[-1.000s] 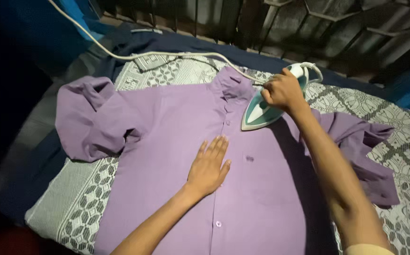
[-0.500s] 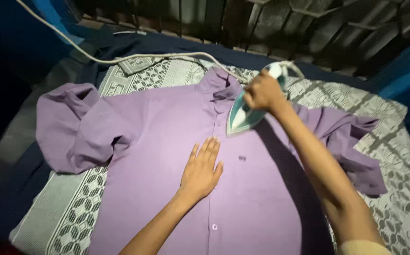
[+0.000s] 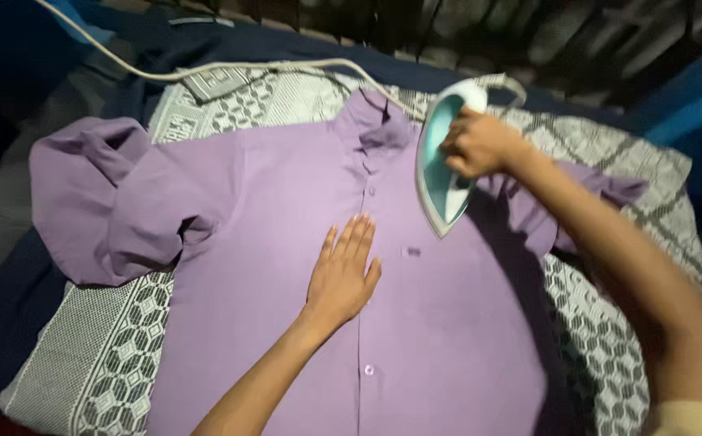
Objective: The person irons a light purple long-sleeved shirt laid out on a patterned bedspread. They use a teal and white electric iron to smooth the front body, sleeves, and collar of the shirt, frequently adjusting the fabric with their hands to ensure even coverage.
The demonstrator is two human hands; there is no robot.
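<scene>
1. Shirt (image 3: 270,210), purple and buttoned, lies front-up and spread across a patterned grey-and-white cloth (image 3: 117,355) that covers the surface.
2. Left hand (image 3: 341,274) rests flat on the shirt's chest beside the button line, fingers straight and together, gripping nothing.
3. Just beyond it, the right hand (image 3: 480,145) is closed around the handle of a white-and-teal iron (image 3: 441,173), whose point aims toward the near side, close to the left fingertips.
4. Risk, as I judge it: the hot tip could catch those fingertips, since they lie so near it.
5. Farther off, the pale cord (image 3: 230,69) trails over the collar (image 3: 375,121); it could snag there and tug the iron.
6. The crumpled left sleeve (image 3: 84,186) could be pressed into creases.
</scene>
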